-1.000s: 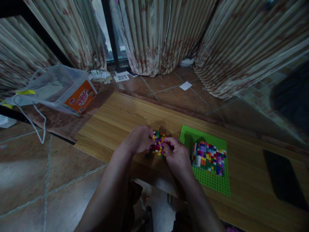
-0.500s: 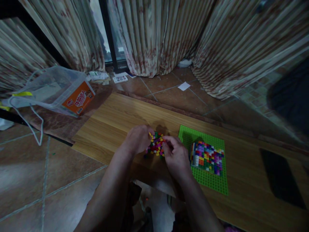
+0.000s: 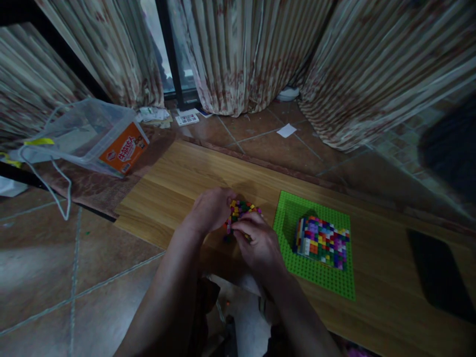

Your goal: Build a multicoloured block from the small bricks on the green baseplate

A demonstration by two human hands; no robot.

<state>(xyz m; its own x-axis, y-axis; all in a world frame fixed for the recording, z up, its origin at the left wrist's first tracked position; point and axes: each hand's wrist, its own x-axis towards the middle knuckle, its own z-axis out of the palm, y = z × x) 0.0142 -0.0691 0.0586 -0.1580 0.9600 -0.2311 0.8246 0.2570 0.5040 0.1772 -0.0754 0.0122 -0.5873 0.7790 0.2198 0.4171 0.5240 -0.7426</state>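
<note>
Near the front edge of the surface (image 3: 178, 183), the left hand (image 3: 210, 210) closes its grip on a cluster of small coloured bricks (image 3: 240, 209), seemingly to steady it. The right hand (image 3: 258, 243) pinches narrowly at the cluster's near side. The green baseplate (image 3: 316, 277), carrying a built block (image 3: 322, 237), lies just to the right, within reach.

Head camera, tilted forward and down.
It hangs close above left hand (image 3: 211, 212) and right hand (image 3: 259, 244), facing over the wooden board (image 3: 178, 178) toward far curtains (image 3: 241, 54).
</note>
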